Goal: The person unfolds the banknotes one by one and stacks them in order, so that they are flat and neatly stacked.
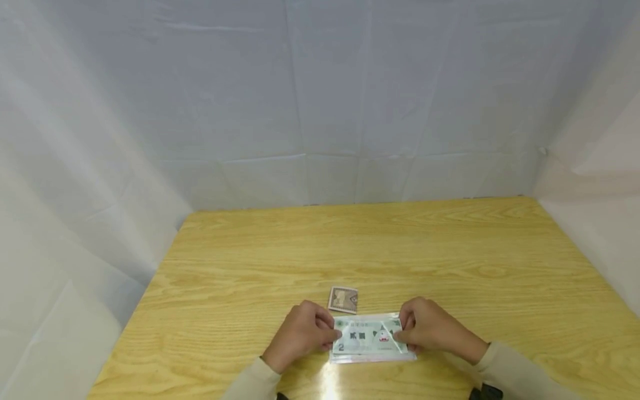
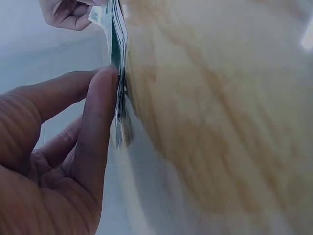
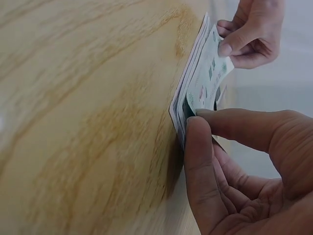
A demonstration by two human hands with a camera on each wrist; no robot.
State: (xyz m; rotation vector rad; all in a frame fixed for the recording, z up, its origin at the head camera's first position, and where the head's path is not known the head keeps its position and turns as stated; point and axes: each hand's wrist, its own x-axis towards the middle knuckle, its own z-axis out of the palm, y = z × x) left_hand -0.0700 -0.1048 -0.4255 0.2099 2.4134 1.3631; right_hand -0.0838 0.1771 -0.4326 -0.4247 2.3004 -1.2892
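Note:
A pale green banknote (image 1: 367, 347) marked with a 2 lies on top of a thin stack of papers low over the table's near part. Shiny, pale, see-through edges stick out around it. My left hand (image 1: 306, 333) pinches the banknote's left end between thumb and fingers. At the right end my right hand (image 1: 434, 329) pinches it likewise, thumb on top. In the right wrist view several layers of the stack (image 3: 182, 105) show edge-on under the lifted green note. Just beyond the stack rests a small brown-and-white printed paper (image 1: 343, 300), apart from both hands.
The wooden table (image 1: 380, 239) carries the papers close to its near side. White sheeting (image 1: 325, 100) hangs behind the table and at both sides. A bright light reflection sits on the wood in front of the stack.

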